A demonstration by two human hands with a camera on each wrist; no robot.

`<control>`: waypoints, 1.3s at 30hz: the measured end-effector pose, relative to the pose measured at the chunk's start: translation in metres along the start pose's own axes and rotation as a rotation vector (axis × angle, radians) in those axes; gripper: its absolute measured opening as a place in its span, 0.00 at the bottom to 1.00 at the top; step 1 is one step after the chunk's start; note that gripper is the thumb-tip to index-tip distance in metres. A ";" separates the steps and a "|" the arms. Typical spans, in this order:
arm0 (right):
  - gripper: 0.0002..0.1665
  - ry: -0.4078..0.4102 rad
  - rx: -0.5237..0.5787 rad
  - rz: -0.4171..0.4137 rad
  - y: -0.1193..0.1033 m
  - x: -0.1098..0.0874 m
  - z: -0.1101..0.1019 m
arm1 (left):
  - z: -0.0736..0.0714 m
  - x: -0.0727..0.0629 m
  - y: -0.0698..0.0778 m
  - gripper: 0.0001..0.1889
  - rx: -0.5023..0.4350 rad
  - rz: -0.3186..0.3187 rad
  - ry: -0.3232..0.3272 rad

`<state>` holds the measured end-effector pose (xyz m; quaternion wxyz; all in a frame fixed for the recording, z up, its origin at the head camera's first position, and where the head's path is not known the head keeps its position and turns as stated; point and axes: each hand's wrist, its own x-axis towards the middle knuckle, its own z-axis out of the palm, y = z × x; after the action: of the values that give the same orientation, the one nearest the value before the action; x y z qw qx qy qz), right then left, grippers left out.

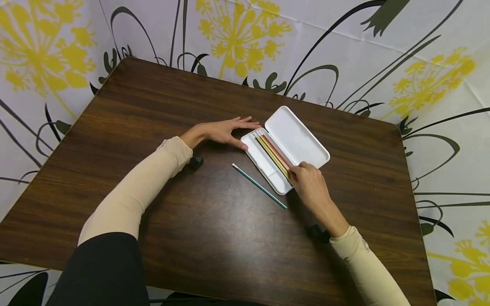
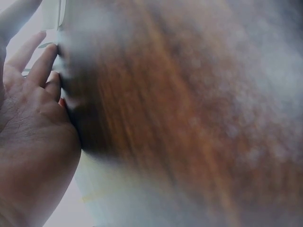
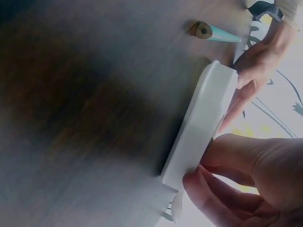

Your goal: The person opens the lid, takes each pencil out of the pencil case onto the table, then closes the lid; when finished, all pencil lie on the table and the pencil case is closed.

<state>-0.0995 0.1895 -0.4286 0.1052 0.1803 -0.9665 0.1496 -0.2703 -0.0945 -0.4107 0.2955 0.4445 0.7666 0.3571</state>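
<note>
An open white pencil case (image 1: 255, 154) lies on the table, its lid (image 1: 296, 137) folded back to the right. Inside, several pencils (image 1: 273, 154) in yellow, black and red lie side by side, eraser ends at the far end. My left hand (image 1: 223, 131) spreads its fingers round the case's far left end, thumb at the corner. At the near end, my right hand (image 1: 311, 185) curls its thumb and fingers over the pencils' lower ends and pinches there; its fingertips partly hide them. A green pencil (image 1: 259, 186) lies on the table left of the case.
The brown wooden table (image 1: 214, 246) is bordered at the back and sides by a white curtain (image 1: 153, 25) with yellow and dark plant prints. A dark wrist device (image 1: 196, 162) sits under the left wrist, another (image 1: 319, 233) at the right.
</note>
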 end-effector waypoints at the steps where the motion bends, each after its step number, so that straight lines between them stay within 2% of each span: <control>1: 0.05 0.006 -0.003 0.001 0.000 0.000 0.001 | 0.000 0.000 0.000 0.41 0.001 0.000 0.000; 6: 0.05 0.011 -0.064 0.017 -0.005 0.003 0.003 | -0.001 -0.001 -0.001 0.41 -0.001 -0.005 -0.001; 11: 0.10 -0.004 -0.150 0.017 -0.011 0.005 0.003 | -0.002 -0.002 -0.004 0.42 -0.008 -0.005 0.001; 18: 0.06 0.011 -0.094 0.045 -0.006 0.007 0.003 | -0.001 -0.001 -0.004 0.41 -0.006 0.010 0.004; 25: 0.05 0.019 -0.094 0.002 -0.005 0.006 0.005 | -0.001 0.000 -0.006 0.42 0.007 0.007 -0.005; 29: 0.07 0.018 -0.124 0.011 -0.007 0.010 0.007 | 0.000 0.005 -0.020 0.42 0.006 0.005 0.008; 33: 0.11 0.032 -0.161 0.009 -0.008 0.013 0.009 | 0.004 0.012 -0.041 0.42 0.023 0.040 0.030; 39: 0.06 0.102 -0.124 0.028 -0.007 0.012 0.008 | 0.006 0.015 -0.046 0.44 0.053 0.036 0.033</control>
<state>-0.1090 0.1769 -0.4310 0.1630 0.1522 -0.9697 0.0996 -0.2934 -0.0957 -0.4534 0.2644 0.4599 0.7724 0.3493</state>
